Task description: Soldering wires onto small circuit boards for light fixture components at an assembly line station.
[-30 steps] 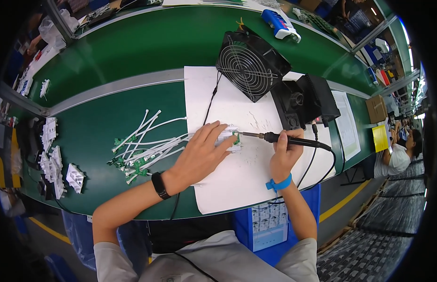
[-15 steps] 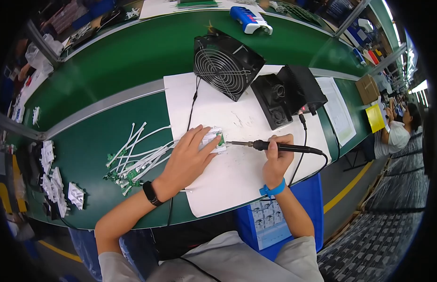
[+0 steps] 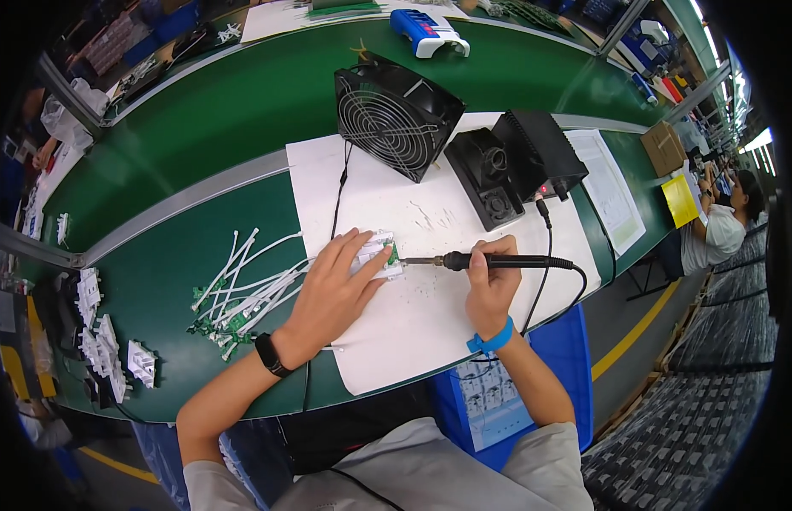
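My left hand [image 3: 326, 294] lies over a white plastic housing [image 3: 380, 239] on the white paper [image 3: 430, 324], its fingers and thumb steadying the piece. A small green circuit board [image 3: 391, 253] sits in the housing, partly covered by a fingertip. In my right hand [image 3: 492, 289] is a soldering iron [image 3: 460, 261], gripped by its black handle and pointing left. Its tip meets or nearly meets the board's right edge; contact is too small to tell. White cables [image 3: 264, 289] with green boards [image 3: 234, 325] lie left of my left hand.
A black fan [image 3: 391, 123] stands behind the paper, beside a black iron stand [image 3: 485, 183] and a black soldering station [image 3: 540, 153]. White plastic housings [image 3: 102, 349] are piled at far left. A blue bin [image 3: 566, 375] sits below the bench edge; a co-worker [image 3: 723, 221] sits far right.
The view has shifted slightly. My left hand stays on the housing, and the soldering iron's tip is now closer to the board.
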`<state>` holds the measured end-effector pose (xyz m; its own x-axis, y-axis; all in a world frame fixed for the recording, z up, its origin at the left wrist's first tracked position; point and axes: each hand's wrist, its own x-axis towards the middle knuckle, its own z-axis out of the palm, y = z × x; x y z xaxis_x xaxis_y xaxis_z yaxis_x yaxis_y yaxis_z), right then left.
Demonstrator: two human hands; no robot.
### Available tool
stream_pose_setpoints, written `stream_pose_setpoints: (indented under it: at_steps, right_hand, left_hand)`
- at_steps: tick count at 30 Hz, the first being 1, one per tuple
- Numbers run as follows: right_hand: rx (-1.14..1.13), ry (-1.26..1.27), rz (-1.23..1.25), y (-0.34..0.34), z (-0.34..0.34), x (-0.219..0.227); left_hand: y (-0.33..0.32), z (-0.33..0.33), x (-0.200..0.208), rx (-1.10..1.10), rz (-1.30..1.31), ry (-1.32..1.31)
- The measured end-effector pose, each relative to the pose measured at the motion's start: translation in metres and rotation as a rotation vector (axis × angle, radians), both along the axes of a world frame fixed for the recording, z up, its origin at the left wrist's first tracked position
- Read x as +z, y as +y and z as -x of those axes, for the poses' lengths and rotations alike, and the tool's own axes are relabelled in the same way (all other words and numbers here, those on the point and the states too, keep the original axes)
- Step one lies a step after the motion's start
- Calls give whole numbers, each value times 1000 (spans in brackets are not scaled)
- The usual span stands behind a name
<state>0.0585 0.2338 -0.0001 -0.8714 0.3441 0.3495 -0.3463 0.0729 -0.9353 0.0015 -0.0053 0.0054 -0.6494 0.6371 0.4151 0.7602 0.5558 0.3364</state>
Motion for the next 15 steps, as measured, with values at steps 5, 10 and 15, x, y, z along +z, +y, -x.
stream_pose_setpoints:
  at_steps: [5,10,15]
  right_hand:
    - [-4,-24,-5,1,0,-2]
    - [-152,29,101,3,3,-3]
    - [-343,126,-38,4,4,0]
  left_hand:
    - [-3,0,8,-14,-1,-48]
    - [-16,3,34,-129,78,-289]
    - [-15,2,33,-118,47,-269]
